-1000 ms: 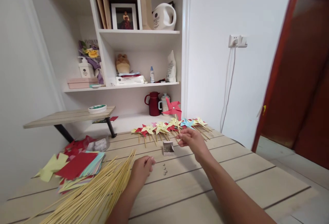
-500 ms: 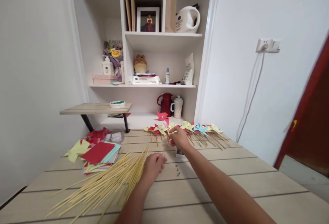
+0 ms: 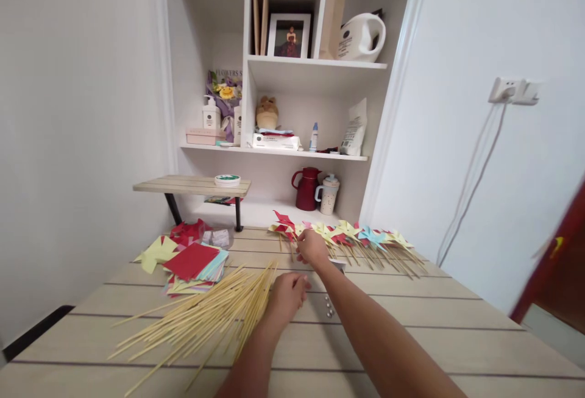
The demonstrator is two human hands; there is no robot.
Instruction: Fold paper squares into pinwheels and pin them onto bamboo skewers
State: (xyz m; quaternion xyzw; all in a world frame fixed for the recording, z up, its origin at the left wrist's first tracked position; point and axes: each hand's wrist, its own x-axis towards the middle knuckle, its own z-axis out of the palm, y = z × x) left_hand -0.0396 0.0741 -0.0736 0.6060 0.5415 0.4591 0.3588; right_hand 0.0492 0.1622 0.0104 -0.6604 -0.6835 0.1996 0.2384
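Note:
My right hand (image 3: 313, 248) is closed at the left part of a row of paper pinwheels (image 3: 372, 237) on thin sticks. Its fingers are on the stick of a red pinwheel (image 3: 284, 223), whose head lies over the row's left end; the grip itself is partly hidden. Lower down, my left hand (image 3: 287, 298) rests on the table with curled fingers and nothing visible in them. Beside it on the left lies a fanned bundle of thin wooden sticks (image 3: 214, 309). Several small shiny metal pieces (image 3: 329, 308) sit between my left hand and right forearm.
Stacked coloured paper squares (image 3: 192, 262) and a yellow folded paper (image 3: 156, 254) lie at the left, near a clear container (image 3: 218, 238). A small raised shelf (image 3: 183, 184) stands behind them. A red jug (image 3: 307, 189) and a cup (image 3: 328, 195) stand at the back.
The red pinwheel has moved left and down onto the row's left end, along with my right hand. My left hand stays by the sticks. The view has shifted left.

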